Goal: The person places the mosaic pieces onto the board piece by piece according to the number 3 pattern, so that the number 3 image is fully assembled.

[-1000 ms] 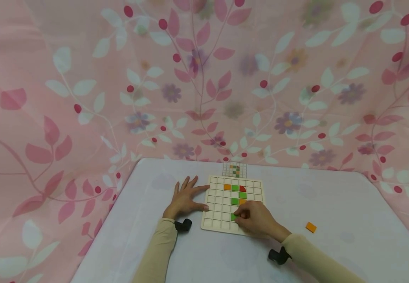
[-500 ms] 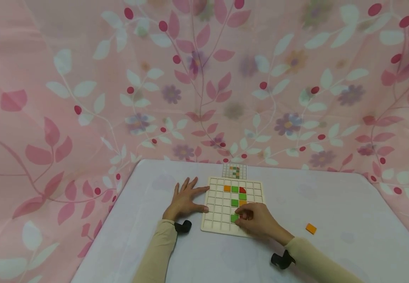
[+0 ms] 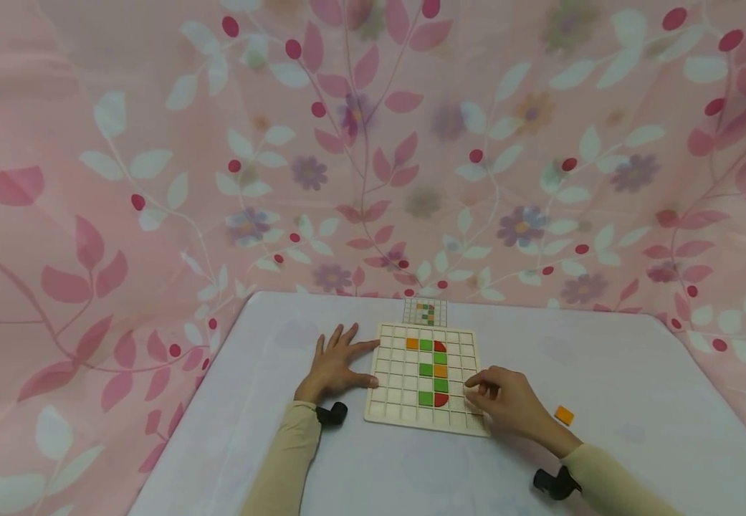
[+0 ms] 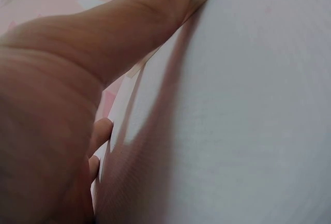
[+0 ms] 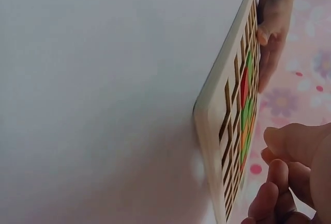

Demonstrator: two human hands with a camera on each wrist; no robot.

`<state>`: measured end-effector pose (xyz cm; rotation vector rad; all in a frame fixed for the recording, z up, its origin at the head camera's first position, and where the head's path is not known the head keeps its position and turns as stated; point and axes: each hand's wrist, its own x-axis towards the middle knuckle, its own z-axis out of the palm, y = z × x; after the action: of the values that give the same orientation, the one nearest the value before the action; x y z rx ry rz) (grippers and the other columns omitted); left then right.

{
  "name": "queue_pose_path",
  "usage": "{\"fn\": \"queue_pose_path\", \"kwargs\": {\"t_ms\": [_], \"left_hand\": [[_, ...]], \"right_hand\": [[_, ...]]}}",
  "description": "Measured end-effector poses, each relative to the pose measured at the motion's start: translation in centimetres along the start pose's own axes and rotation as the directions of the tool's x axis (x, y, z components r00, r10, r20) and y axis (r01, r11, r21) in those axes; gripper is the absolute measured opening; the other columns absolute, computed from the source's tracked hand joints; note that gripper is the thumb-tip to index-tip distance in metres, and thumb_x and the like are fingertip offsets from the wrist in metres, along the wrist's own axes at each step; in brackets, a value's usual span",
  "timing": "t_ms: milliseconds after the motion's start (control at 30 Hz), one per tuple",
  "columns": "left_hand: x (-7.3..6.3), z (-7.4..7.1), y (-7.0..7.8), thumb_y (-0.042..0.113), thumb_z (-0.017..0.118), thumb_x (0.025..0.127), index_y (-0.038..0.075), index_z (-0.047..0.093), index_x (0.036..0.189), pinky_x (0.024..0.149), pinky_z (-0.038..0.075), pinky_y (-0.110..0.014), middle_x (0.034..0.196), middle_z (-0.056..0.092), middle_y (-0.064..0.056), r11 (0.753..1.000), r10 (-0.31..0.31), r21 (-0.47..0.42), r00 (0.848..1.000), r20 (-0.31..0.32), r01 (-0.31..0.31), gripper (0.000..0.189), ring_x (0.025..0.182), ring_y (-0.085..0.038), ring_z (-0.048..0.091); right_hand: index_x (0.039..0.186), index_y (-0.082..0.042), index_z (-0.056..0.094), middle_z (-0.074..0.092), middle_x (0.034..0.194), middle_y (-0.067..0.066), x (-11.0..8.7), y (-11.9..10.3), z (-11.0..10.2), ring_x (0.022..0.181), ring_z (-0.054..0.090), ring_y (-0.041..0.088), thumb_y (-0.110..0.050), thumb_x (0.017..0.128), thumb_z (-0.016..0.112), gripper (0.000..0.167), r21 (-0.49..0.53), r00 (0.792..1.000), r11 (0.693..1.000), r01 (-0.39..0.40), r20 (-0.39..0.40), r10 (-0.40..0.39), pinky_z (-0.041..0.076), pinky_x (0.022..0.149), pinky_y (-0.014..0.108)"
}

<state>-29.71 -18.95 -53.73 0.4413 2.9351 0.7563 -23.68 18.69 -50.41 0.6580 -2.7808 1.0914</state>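
Note:
A cream grid board [image 3: 393,367] lies on the table with green, orange and red tiles in some cells. At its left edge my left hand [image 3: 336,364] spreads its fingers, thumb and index touching the rim. My right hand [image 3: 512,403] hovers over the board's right side, fingers loosely bent, with nothing visible between them. Left of it sit a red rounded tile [image 3: 441,399] and a green tile [image 3: 426,398], side by side in the lower cells. In the right wrist view, the thumb [image 5: 289,138] is close to the fingertips, above the board.
A loose orange tile [image 3: 564,415] lies on the white table [image 3: 643,401] to the right of the board. Behind the board is a small card [image 3: 414,315] printed with a coloured grid. A pink floral cloth [image 3: 373,158] hangs beyond the table's back edge.
My right hand has moved right, off the lower tiles. The red rounded tile and the green tile above it, hidden under the hand before, now show. My left hand has stayed put.

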Motion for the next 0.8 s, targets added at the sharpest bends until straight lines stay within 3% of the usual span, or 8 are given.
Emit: {"fn": "queue_pose_path", "kwargs": {"t_ms": [433,633,800], "left_hand": [[0.0,0.0,0.1,0.061,0.087,0.079,0.04,0.054,0.156,0.128,-0.004,-0.072,0.179,0.02,-0.008,1.0,0.0,-0.007,1.0,0.01,0.001,0.086,0.166,-0.04,0.004],[-0.2,-0.1,0.3,0.061,0.088,0.078,0.04,0.055,0.155,0.127,-0.005,-0.072,0.179,0.02,-0.008,1.0,-0.012,-0.021,1.0,0.002,0.012,0.087,0.167,-0.039,0.003],[0.0,0.0,0.2,0.062,0.087,0.078,0.041,0.054,0.155,0.127,-0.005,-0.072,0.179,0.019,-0.007,1.0,-0.014,-0.017,1.0,0.0,0.014,0.086,0.167,-0.038,0.002]], "right_hand": [[0.103,-0.01,0.08,0.065,0.085,-0.008,-4.5,4.5,-7.1,0.072,0.052,-0.004,-0.01,0.083,0.089,0.021,-0.212,0.989,0.975,0.061,-0.118,-0.087,0.044,0.057,0.021],[0.113,-0.005,0.078,0.07,0.095,0.004,-6.6,6.5,-9.7,0.079,0.062,0.012,-0.022,0.085,0.09,0.035,-0.315,0.992,0.945,-0.083,-0.119,0.048,0.048,0.061,0.024],[0.121,0.0,0.074,0.07,0.105,0.013,-7.8,8.0,-10.5,0.088,0.067,0.027,-0.033,0.085,0.09,0.052,-0.349,0.982,0.919,-0.182,-0.113,0.152,0.05,0.064,0.029]]}}
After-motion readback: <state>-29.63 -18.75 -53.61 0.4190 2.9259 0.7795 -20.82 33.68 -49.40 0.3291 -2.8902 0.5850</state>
